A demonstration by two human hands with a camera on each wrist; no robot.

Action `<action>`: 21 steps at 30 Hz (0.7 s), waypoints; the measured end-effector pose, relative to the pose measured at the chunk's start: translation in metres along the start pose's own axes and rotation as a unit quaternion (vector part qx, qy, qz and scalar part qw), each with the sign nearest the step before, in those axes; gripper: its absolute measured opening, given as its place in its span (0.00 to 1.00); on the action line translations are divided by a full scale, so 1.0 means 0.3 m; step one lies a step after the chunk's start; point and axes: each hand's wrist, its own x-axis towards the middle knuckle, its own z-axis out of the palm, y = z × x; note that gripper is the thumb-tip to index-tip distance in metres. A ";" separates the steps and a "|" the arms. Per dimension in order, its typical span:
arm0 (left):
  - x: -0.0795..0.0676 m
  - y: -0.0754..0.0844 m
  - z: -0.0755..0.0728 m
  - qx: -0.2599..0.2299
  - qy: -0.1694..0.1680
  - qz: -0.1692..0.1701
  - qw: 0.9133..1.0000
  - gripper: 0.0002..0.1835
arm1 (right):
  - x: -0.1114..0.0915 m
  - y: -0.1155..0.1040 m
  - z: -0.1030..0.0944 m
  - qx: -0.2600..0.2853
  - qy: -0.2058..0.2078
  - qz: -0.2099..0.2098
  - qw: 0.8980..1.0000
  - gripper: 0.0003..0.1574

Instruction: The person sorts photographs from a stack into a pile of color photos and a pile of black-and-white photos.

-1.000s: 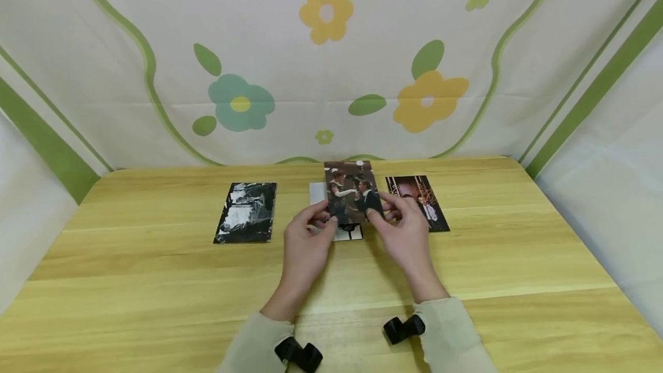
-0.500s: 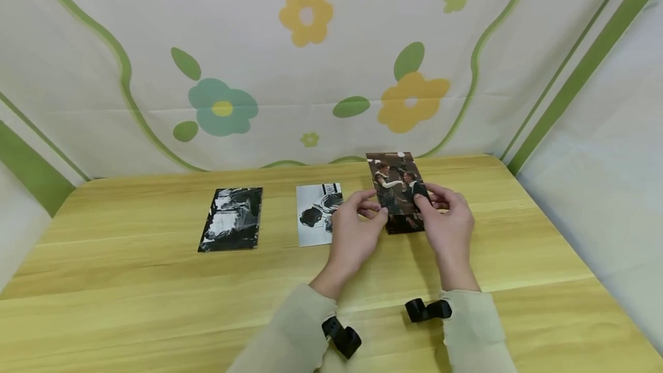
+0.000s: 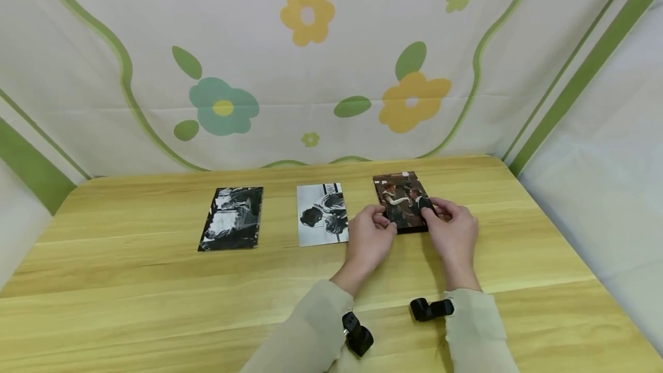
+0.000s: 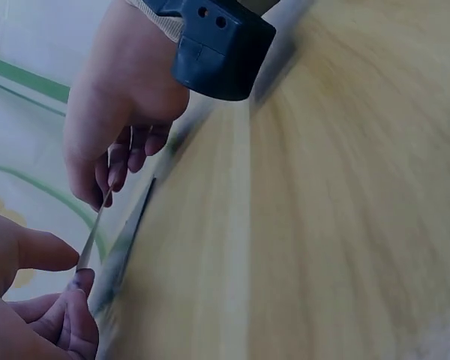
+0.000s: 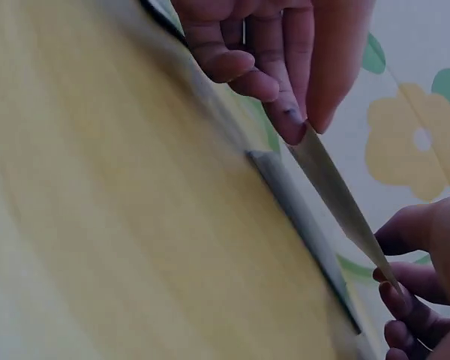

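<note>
A photo card [image 3: 401,197] with a dark brown picture of several people is held at the right of the table by both hands. My left hand [image 3: 370,243] pinches its near left corner between thumb and fingers. At the card's right edge, my right hand [image 3: 457,238] grips with the thumb on top. Both wrist views show the card edge-on, a little above the table. Below it lies another dark card [image 5: 307,240], mostly covered in the head view. A black-and-white photo card [image 3: 322,214] lies just left of my left hand.
Farther left on the wooden table [image 3: 155,292] lies a dark black-and-white photo card [image 3: 231,219]. A white cloth backdrop [image 3: 248,27] with printed flowers rises behind the table's far edge. Each wrist wears a small black camera [image 3: 357,335].
Both hands have carried the held card rightward from above the middle card to above the right one, then lowered it closer to that card. The head view has shifted slightly.
</note>
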 end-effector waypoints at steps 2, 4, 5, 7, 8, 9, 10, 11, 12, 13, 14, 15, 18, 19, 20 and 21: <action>0.001 -0.010 0.002 0.008 -0.002 0.000 1.000 0.21 | 0.002 0.013 0.007 -0.011 -0.004 -0.004 1.000 0.23; 0.004 -0.016 0.005 0.016 -0.006 0.004 1.000 0.21 | 0.004 0.022 0.013 -0.017 -0.005 -0.007 1.000 0.23; 0.006 -0.018 0.006 0.021 -0.008 0.006 1.000 0.21 | 0.005 0.026 0.015 -0.019 -0.005 -0.008 1.000 0.23; 0.009 -0.018 0.010 0.032 -0.012 0.008 0.999 0.22 | 0.007 0.030 0.017 -0.021 -0.004 -0.008 1.000 0.23; 0.010 -0.017 0.011 0.040 -0.012 0.013 0.999 0.22 | 0.007 0.032 0.018 -0.021 -0.004 -0.007 1.000 0.23; 0.011 -0.016 0.013 0.049 -0.012 0.018 0.999 0.22 | 0.008 0.033 0.018 -0.021 -0.005 -0.006 1.000 0.23; 0.011 -0.015 0.013 0.055 -0.012 0.019 0.998 0.21 | 0.008 0.034 0.018 -0.021 -0.005 -0.005 1.000 0.23; 0.012 -0.013 0.014 0.060 -0.012 0.021 0.998 0.21 | 0.008 0.034 0.019 -0.022 -0.006 -0.003 1.000 0.23; 0.012 -0.013 0.015 0.064 -0.012 0.022 0.998 0.21 | 0.009 0.035 0.019 -0.023 -0.006 -0.003 1.000 0.23; 0.012 -0.012 0.015 0.068 -0.011 0.024 0.997 0.21 | 0.009 0.035 0.020 -0.024 -0.006 -0.002 1.000 0.23; 0.012 -0.012 0.015 0.071 -0.010 0.025 0.997 0.21 | 0.009 0.035 0.021 -0.025 -0.007 -0.001 1.000 0.23; 0.012 -0.013 0.016 0.074 -0.009 0.024 0.997 0.22 | 0.009 0.035 0.022 -0.026 -0.007 0.000 1.000 0.23; 0.010 -0.018 0.017 0.092 -0.005 0.029 0.995 0.23 | 0.008 0.035 0.025 -0.030 -0.005 0.001 1.000 0.24; 0.008 -0.020 0.017 0.098 -0.004 0.030 0.995 0.23 | 0.008 0.036 0.027 -0.031 -0.006 0.002 0.999 0.24; 0.006 -0.020 0.017 0.104 -0.003 0.031 0.994 0.24 | 0.007 0.037 0.028 -0.033 -0.005 0.002 0.999 0.24; 0.004 -0.021 0.016 0.109 -0.004 0.031 0.994 0.24 | 0.006 0.038 0.029 -0.035 -0.005 0.003 0.999 0.24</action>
